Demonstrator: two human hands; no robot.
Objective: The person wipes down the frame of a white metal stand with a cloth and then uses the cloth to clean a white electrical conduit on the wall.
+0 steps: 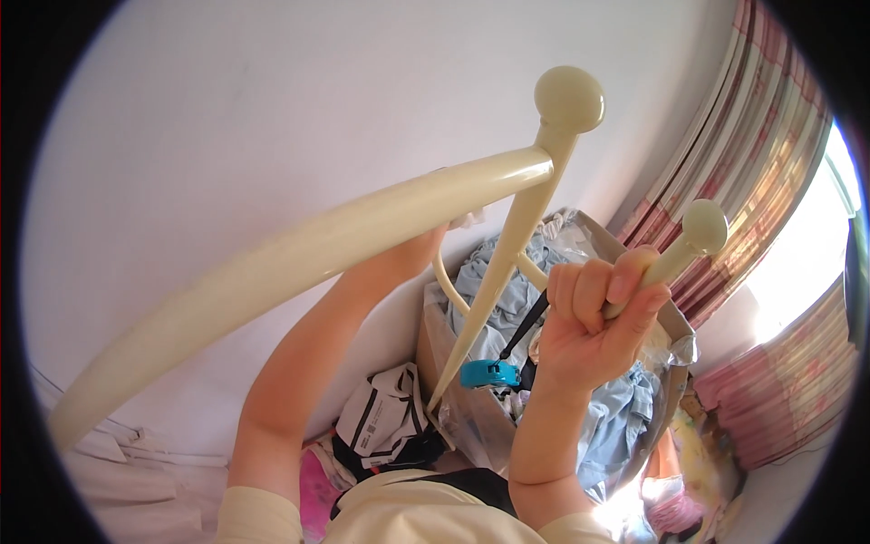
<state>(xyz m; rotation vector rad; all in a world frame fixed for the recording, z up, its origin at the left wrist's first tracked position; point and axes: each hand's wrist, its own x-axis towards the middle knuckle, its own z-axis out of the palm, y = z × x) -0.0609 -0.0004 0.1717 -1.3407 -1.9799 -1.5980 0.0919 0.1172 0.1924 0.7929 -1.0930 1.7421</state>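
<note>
A cream tubular metal frame [362, 222] crosses the view, its thick curved rail meeting an upright post topped with a ball knob [569, 98]. My right hand [589, 317] is wrapped round a second cream post [671, 265], just below its own ball knob. By a black strap that runs up behind that hand hangs a teal tape measure [489, 373]. Behind the curved rail is my left hand [421, 251]. The rail covers most of its fingers, and a small whitish bit shows beside them that I cannot make out.
Beyond the posts stands a large cardboard box [675, 363] heaped with grey-blue clothes [625, 412]. A white and black bag [385, 412] lies beside it, against the wall [227, 118]. Striped curtains [725, 145] hang by a bright window at the right.
</note>
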